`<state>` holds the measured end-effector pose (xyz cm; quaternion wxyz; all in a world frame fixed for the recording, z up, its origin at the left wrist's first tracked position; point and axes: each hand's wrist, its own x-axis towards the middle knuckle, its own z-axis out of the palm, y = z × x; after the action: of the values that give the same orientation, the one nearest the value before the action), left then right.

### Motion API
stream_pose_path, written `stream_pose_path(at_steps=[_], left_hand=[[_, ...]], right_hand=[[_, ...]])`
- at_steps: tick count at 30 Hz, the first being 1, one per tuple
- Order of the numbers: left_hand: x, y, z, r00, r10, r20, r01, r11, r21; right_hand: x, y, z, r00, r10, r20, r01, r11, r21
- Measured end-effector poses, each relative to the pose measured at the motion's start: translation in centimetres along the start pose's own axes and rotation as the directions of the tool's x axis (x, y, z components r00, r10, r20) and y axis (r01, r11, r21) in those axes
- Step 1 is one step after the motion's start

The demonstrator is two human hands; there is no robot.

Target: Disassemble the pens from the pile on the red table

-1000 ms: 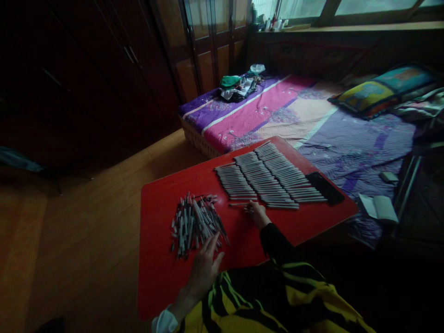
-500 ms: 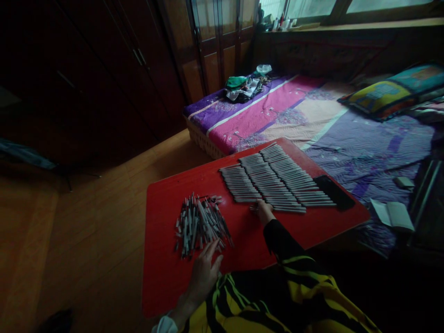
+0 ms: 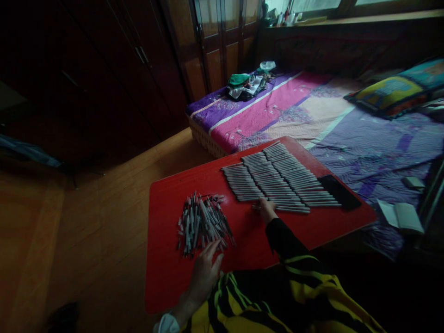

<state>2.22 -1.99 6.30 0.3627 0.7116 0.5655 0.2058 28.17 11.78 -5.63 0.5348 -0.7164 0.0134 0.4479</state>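
Red table [image 3: 166, 282]: the pen left of the right hand [image 3: 267, 210] had vanished, fingers unclear; left hand [image 3: 204, 272], fingers parted, neighboured slim grey pens [image 3: 200, 224].

No text, label, brand, number or sign could be read. Any markings on the loose pile of sticks [image 3: 204, 223] and the neat rows of sticks [image 3: 272, 180] were too small and dim. Open booklet [image 3: 409, 216] and small bottles [image 3: 291, 18]: also unreadable.
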Motion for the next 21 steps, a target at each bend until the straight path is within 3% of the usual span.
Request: stream_pose_path(at_steps=[7,13,16,21], left_hand=[[-0.1,-0.2,-0.3,1.0,0.002,-0.019,-0.002,0.999,0.044],[0.1,-0.1,-0.5,1.0,-0.01,-0.01,0.011,0.999,0.043],[0.2,-0.2,-0.5,1.0,-0.008,-0.004,0.008,0.999,0.041],[0.2,-0.5,-0.3,1.0,-0.007,-0.011,0.007,0.999,0.031]], right_hand=[[-0.6,0.4,-0.3,1.0,0.013,-0.011,-0.015,0.986,-0.164],[-1.5,1.5,0.1,0.996,-0.035,0.084,0.067,0.913,-0.404],[-4.0,3.5,0.5,0.975,-0.073,0.21,0.181,0.809,-0.559],[-9.0,7.1,0.9,0.891,-0.109,0.441,0.428,0.528,-0.733]])
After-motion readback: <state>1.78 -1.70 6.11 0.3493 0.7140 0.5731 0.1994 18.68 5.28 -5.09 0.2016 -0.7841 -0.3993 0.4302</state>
